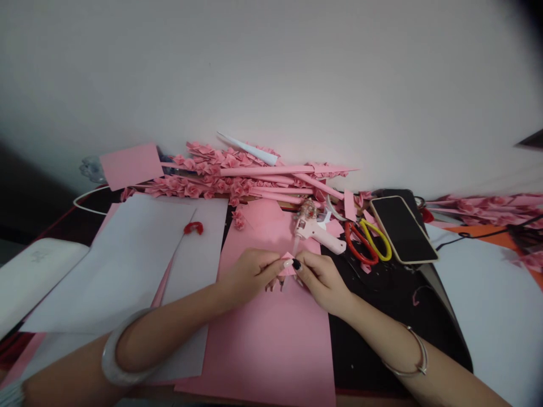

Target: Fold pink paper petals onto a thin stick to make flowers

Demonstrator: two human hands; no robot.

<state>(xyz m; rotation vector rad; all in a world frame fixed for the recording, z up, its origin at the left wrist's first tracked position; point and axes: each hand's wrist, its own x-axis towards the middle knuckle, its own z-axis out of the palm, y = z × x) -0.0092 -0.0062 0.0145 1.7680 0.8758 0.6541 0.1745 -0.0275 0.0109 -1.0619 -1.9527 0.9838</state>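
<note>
My left hand [250,274] and my right hand [322,280] meet over a large pink paper sheet [271,345]. Both pinch a small folded pink paper piece [287,264] between their fingertips, fingers closed on it. A pink glue gun [320,234] lies just beyond the hands, its nozzle pointing toward the folded piece. A pale bangle sits on my left forearm, a thin silver bangle on my right wrist.
White paper sheets [136,254] with a small red scrap [193,228] lie left. Red and yellow scissors [367,242] and a phone [403,229] lie right on the black mat. Pink paper rolls and paper flowers [237,178] pile along the wall. A white box [29,277] sits far left.
</note>
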